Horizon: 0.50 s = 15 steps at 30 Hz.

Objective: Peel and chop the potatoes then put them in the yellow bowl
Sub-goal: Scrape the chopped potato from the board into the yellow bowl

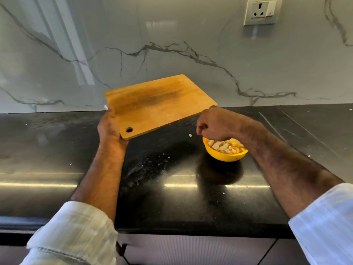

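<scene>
Gripping the wooden cutting board (158, 104) at its holed corner, my left hand (109, 127) lifts it off the black counter (172, 188). My right hand (214, 124), fingers curled and seemingly empty, hovers over the yellow bowl (224, 154) of chopped potatoes (226, 146) at the board's four o'clock.

No legible text, label, brand mark or number is found on any surface in view. The wall socket plate (261, 11) carries no readable marking, and the chopping board (158, 104) and yellow bowl (223, 154) are unmarked.
</scene>
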Available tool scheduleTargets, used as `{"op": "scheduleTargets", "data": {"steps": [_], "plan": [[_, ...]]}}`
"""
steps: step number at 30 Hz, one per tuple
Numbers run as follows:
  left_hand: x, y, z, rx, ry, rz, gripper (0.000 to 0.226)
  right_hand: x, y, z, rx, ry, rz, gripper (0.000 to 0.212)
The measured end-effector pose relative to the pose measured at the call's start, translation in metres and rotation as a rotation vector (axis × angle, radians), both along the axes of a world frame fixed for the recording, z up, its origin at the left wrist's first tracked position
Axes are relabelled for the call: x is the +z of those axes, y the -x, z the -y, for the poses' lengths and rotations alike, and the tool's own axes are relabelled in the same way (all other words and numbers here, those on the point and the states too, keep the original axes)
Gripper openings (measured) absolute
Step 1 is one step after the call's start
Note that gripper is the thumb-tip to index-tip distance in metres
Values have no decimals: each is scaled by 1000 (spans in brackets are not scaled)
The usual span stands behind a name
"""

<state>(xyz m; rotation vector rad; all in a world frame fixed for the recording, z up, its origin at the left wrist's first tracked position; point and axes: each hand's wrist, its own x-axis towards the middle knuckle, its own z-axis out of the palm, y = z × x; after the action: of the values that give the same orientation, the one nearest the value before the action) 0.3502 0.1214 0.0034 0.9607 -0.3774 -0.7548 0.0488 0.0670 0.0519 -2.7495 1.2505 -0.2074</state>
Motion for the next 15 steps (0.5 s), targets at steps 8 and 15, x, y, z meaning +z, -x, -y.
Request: {"op": "scheduleTargets", "data": {"steps": [8,15], "plan": [[-10,-79,-46,130,-51,39,21,0,-42,41,-124,-30,-190,15],[-15,-108,-71,159,-129,68,9,-11,-73,71,-222,-5,-302,16]]}}
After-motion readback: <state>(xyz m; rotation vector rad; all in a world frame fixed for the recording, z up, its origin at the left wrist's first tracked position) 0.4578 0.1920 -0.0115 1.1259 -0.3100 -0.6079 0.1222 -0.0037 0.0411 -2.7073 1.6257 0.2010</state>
